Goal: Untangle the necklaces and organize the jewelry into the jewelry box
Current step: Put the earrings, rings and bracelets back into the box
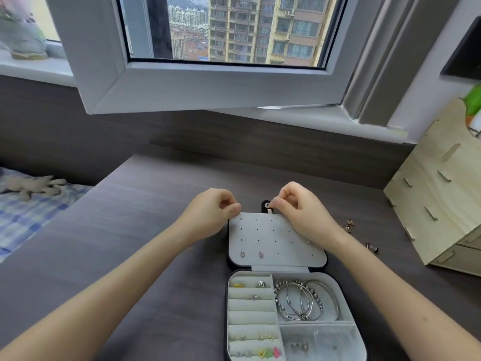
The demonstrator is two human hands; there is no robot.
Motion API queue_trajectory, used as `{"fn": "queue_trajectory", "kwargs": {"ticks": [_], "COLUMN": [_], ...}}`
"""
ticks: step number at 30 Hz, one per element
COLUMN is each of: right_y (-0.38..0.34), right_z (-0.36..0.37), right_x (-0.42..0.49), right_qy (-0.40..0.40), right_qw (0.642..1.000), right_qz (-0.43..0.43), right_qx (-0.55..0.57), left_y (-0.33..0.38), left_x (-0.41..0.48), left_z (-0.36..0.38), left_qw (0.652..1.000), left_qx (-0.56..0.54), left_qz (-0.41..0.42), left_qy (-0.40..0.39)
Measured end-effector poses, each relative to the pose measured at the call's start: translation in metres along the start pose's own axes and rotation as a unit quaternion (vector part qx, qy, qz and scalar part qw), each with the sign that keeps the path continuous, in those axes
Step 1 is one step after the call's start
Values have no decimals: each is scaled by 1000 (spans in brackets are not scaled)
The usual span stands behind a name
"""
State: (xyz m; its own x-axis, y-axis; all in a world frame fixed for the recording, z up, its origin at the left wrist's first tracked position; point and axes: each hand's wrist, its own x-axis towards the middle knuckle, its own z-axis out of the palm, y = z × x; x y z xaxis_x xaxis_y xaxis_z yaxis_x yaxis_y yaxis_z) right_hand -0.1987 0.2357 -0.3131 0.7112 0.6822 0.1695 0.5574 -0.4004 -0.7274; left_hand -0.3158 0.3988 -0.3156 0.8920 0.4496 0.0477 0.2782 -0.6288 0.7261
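matt grey velvety jewelry box [283, 231] lining (shiny metal bangles [307, 299]), wood-grain table [161, 230].

Grey-lined jewelry box [346, 290]; silver bangles [307, 300]; blue-checked bedsheet [31, 214].

**Around the room**

A white window [208, 82] is hanging open above the dark surface [156, 204], with towers [260, 27] showing outside. A wooden organizer [437, 199] is standing at the right. A plush toy [33, 186] is lying on the checked bed [31, 217] at the left.
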Motion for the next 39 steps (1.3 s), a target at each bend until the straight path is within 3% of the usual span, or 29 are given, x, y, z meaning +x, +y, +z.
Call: {"fn": "queue_trajectory", "kwargs": {"ticks": [2, 6, 9, 13, 17, 27, 30, 35, 39], "right_y": [5, 6, -3, -17, -24, -42, -54, -64, -65], "right_z": [1, 4, -2, 1, 12, 5, 2, -6, -2], "right_x": [3, 3, -3, -14, -15, -14, -22, -38, -58], "right_qy": [-1, 12, 50, 42, 71, 78, 74, 65, 143], "right_qw": [999, 999, 996, 978, 960, 960, 973, 978, 952], "right_qz": [3, 27, -49, -191, -233, -229, -198, -171, -246], "right_qx": [-49, 30, 59, -74, -140, -143, -89, -102, -110], "left_y": [2, 8, 14, 17, 14, 14, 15, 12, 4], "left_x": [0, -1, -2, -7, -17, -34, -38, -39, -37], "left_z": [0, -4, -13, -29, -37, -42, -44, -47, -39], "left_qw": [1000, 998, 985, 940, 917, 899, 893, 866, 865], "left_qx": [-5, -55, -157, -327, -387, -431, -443, -481, -448], "left_qz": [-6, -27, -59, -74, -64, -42, -30, -27, -24], "left_qy": [0, -8, -24, -64, -74, -66, -75, -131, -224]}}
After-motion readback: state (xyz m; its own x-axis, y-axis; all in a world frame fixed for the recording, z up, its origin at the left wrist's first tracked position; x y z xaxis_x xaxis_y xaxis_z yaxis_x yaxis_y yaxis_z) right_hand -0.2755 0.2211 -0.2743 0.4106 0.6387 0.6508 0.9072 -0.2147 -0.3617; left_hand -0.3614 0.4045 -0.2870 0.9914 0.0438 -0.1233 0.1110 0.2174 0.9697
